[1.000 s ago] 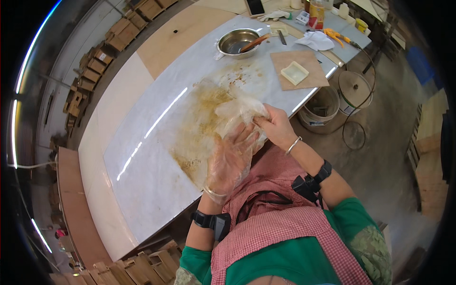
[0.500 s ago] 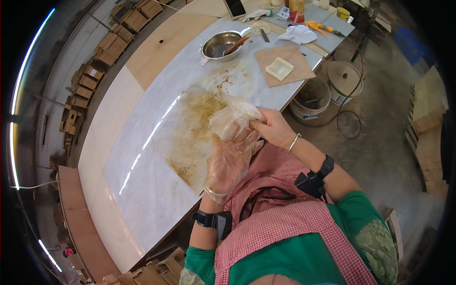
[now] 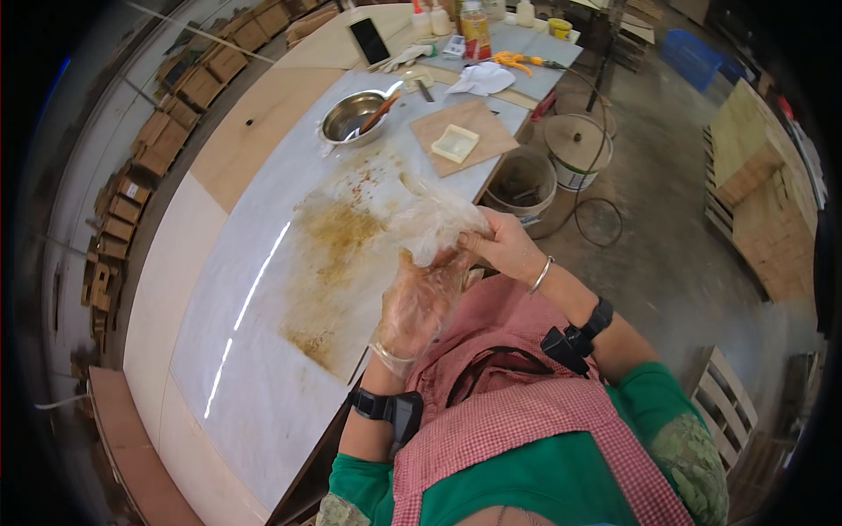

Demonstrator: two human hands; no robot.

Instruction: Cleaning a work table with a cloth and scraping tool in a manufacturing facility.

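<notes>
A clear plastic glove covers my left hand (image 3: 417, 298), which is held palm up in front of my apron. Its thumb stands apart from the fingers, and crumpled film partly hides the fingertips. My right hand (image 3: 509, 248), bare with a bangle at the wrist, pinches loose clear plastic film (image 3: 434, 219), apparently a disposable glove. The film bunches over the left fingertips; whether it is part of the worn glove or a second one I cannot make out. Below both hands lies the pale sheet-covered table (image 3: 254, 351), with brown-yellow stains (image 3: 338, 241) beside the left hand.
Farther up the table are a metal bowl (image 3: 351, 118) with a wooden-handled tool, a cream square dish (image 3: 454, 143) on a wooden board (image 3: 491, 131), a white cloth (image 3: 481, 79), a phone (image 3: 369, 40) and several bottles. Buckets (image 3: 574, 145) stand on the floor at the right.
The view has turned, so the table and its things sit farther left. My right hand still pinches the film, which now bunches lower over the left fingers.
</notes>
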